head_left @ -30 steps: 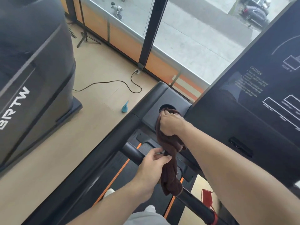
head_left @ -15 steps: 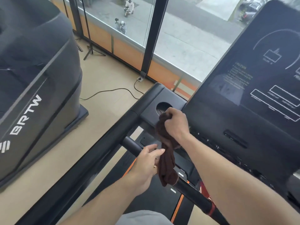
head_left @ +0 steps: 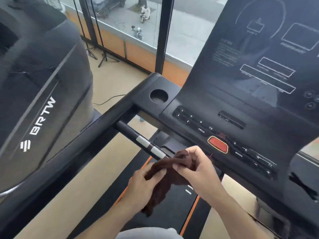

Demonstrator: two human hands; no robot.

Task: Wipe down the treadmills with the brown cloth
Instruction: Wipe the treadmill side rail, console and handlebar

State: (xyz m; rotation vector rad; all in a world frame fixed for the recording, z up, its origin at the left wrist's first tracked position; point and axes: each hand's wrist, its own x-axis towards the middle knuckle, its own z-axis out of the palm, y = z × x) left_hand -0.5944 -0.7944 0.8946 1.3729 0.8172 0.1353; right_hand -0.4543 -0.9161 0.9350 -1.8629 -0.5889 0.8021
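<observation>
Both hands bunch the brown cloth [head_left: 165, 175] at the treadmill console's front edge

At lower centre the left hand [head_left: 146, 185] grips the cloth's lower part while the right hand [head_left: 196, 169] pinches its upper fold, just beside the silver-banded handlebar [head_left: 143, 142]. The console [head_left: 229, 121] reads "PROG", "MODE" and numbers 6, 9, 12, 3 around a red button [head_left: 217, 144] (the upper panel's small print is too blurred to read). Its round cup holder [head_left: 158, 96] looks empty. "BRTW" marks the neighbouring machine [head_left: 43, 116] at left
</observation>
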